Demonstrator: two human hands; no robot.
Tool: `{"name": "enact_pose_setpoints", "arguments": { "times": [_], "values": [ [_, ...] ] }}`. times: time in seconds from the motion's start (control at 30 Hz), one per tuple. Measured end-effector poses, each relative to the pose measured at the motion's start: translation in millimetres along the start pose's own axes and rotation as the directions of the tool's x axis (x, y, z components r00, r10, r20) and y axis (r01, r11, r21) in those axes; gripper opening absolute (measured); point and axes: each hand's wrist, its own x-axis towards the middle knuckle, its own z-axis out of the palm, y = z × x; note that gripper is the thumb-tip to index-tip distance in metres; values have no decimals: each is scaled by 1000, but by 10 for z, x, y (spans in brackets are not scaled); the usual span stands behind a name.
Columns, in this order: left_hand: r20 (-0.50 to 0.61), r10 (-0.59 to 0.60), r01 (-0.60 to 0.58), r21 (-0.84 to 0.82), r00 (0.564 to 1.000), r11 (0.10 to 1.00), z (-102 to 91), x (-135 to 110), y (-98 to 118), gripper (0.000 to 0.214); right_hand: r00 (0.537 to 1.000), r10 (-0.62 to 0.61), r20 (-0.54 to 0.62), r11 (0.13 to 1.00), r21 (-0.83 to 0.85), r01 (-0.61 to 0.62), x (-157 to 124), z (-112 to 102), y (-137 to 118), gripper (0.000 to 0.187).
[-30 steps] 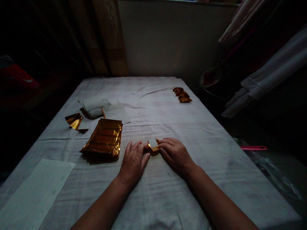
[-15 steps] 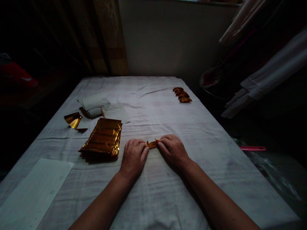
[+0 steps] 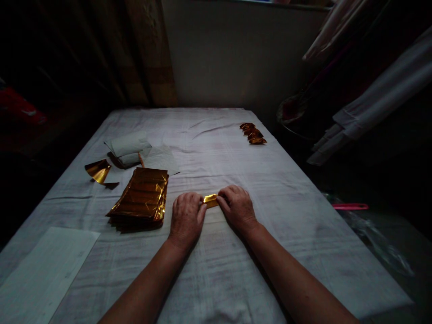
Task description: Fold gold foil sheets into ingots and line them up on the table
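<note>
Near the middle of the cloth-covered surface (image 3: 310,234), between my two hands, lies a small gold strip (image 3: 210,201), straight-sided, shiny like foil and creased along its length. My left hand (image 3: 186,220) has its grip clamped on the strip's left end, thumb at the near side and fingers bent beyond it. My right hand (image 3: 238,207) has its grip clamped on the other end, fingers curled and thumb toward the strip. The fingertips hide both ends, so I cannot tell how these are shaped.

Just left of my left hand I have a thick stack of foil sheets (image 3: 140,193), glossy, brownish gold, rectangular, with wrinkled faces and uneven edges. Beyond it sits a curled foil piece (image 3: 98,170), bent into a bright, smooth arc with a flat, dark tip. Close to that, dull grey paper (image 3: 126,144) is rolled and folded, matte against all the gold. Toward the near left corner a pale sheet (image 3: 47,270) lies flat.

At the far right, well apart from my hands, a short row of folded gold pieces (image 3: 253,133) stands close-packed, each with pointed ends. The cloth under everything is pale, soft and faintly checked, with shallow wrinkles. Past the right edge I make out a smooth pink handle (image 3: 350,206) and crumpled clear plastic (image 3: 381,243).
</note>
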Motion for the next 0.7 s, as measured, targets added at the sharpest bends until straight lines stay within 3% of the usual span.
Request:
{"name": "enact_pose_setpoints", "arguments": {
  "times": [0.23, 0.43, 0.57, 0.7],
  "values": [
    [23, -35, 35, 4, 999, 999, 35, 20, -13, 12, 998, 35, 58, 996, -88, -30, 16, -30, -51, 15],
    [59, -43, 41, 39, 997, 998, 68, 29, -40, 13, 993, 102, 61, 987, -126, -94, 162, 48, -299, 20],
    [79, -63, 58, 57, 995, 997, 72, 28, -41, 13, 984, 166, 70, 976, -156, -154, 241, 172, -389, 41],
    [75, -65, 60, 64, 995, 996, 69, 27, -37, 12, 953, 278, 121, 941, -233, -245, 231, 157, -281, 54]
  ]
}}
